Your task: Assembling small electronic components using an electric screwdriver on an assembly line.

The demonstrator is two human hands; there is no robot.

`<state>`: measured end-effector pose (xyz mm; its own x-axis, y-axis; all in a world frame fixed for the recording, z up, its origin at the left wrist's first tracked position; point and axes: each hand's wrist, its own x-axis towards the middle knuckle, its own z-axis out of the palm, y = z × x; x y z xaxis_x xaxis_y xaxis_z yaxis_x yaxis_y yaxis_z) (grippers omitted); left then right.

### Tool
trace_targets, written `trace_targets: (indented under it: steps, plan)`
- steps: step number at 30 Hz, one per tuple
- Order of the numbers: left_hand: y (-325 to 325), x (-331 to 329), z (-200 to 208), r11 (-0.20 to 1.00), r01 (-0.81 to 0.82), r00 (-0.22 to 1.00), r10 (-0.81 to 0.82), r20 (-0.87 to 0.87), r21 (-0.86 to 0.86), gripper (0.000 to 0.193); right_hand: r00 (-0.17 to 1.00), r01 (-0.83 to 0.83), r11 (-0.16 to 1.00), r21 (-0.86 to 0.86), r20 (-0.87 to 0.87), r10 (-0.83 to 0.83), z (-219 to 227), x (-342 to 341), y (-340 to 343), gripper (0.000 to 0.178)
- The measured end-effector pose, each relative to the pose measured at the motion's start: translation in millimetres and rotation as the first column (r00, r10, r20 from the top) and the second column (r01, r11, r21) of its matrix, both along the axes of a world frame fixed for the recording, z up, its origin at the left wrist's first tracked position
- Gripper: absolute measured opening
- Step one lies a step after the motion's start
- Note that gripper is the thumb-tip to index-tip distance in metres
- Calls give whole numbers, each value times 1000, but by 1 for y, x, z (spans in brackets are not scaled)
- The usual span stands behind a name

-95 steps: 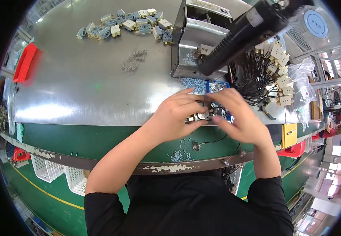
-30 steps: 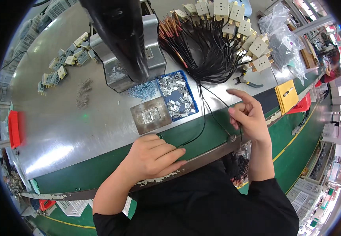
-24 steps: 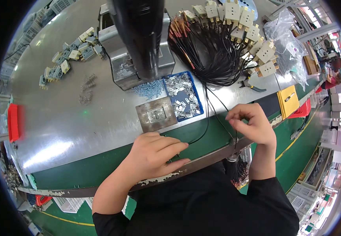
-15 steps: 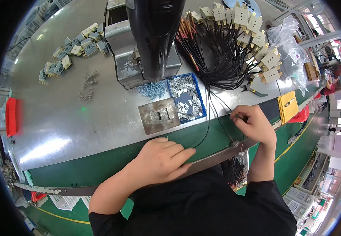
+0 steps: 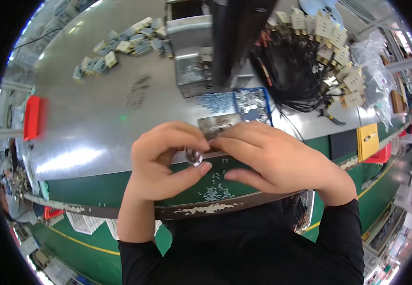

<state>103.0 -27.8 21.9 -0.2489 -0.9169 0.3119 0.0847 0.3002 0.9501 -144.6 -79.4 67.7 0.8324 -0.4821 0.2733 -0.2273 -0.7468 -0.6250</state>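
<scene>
In my left hand (image 5: 161, 159), between curled fingers and thumb, is a small round metallic piece (image 5: 194, 156) with a whitish end; its exact kind is unclear. My right hand (image 5: 272, 154) meets it at the fingertips, thumb spread apart from the fingers, and nothing visible is gripped there. Both hands hover above the green mat (image 5: 97, 190) at the bench edge. Under them lies a scatter of tiny pale metal parts (image 5: 215, 192). Just beyond, a flat metal block (image 5: 215, 122) is partly covered by my right hand.
Behind the block are blue-grey screws (image 5: 215, 101) and a blue tray (image 5: 268, 102) of metal tabs. A dark machine column (image 5: 237, 42) stands centrally. Black wires (image 5: 289, 71) with beige sockets (image 5: 353, 78), pliers (image 5: 332, 117) and a yellow pad (image 5: 368, 142) are right; grey connectors (image 5: 142, 46) left.
Both hands have come together in front of the metal block; the right has left the thin black wire on the right. The tiny parts on the mat now show. The view has shifted.
</scene>
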Motion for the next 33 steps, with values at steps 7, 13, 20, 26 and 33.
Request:
trace_targets:
  steps: [7, 13, 20, 26, 33]
  plan:
    - [-5, 5, -19, 930, 286, 857, -139, -497, 233, 54, 991, 59, 972, 229, 104, -85, -14, 16, -13, 13]
    - [-1, -11, -20, 879, 264, 776, 51, -629, 398, 52, 986, 76, 945, 319, 117, -119, -14, 14, -19, 10]
    - [-6, -15, -33, 905, 290, 690, 29, -723, 312, 35, 988, 32, 932, 361, 132, -84, -23, 15, -23, 12]
    - [-5, -12, -30, 877, 208, 798, 104, -593, 433, 30, 991, 48, 963, 264, 106, -79, -21, 16, -19, 15]
    - [-10, -5, -23, 806, 191, 878, 116, -465, 561, 37, 981, 134, 985, -105, 158, -117, -24, 18, -22, 23]
